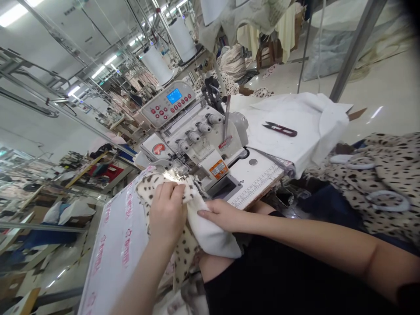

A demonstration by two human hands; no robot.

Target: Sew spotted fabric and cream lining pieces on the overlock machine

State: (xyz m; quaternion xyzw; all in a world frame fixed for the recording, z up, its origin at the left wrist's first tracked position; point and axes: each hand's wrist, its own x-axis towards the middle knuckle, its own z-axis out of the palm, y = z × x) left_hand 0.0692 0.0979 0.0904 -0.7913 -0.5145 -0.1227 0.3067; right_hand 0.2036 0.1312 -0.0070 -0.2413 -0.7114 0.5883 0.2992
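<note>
Bright, even light pours down from the ceiling tubes (15, 13), which blow out to pure white. A small lamp glares on the fabric (170, 177) under the needle. Shadows are soft. Wide-angle bend tilts the frame, the edges smear, and the top right corner goes dark.

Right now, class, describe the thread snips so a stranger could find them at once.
Start at the sewing machine. To its right lies a white cloth; the snips lie on it, small, dark, with maroon handles, the only tool there.
</note>
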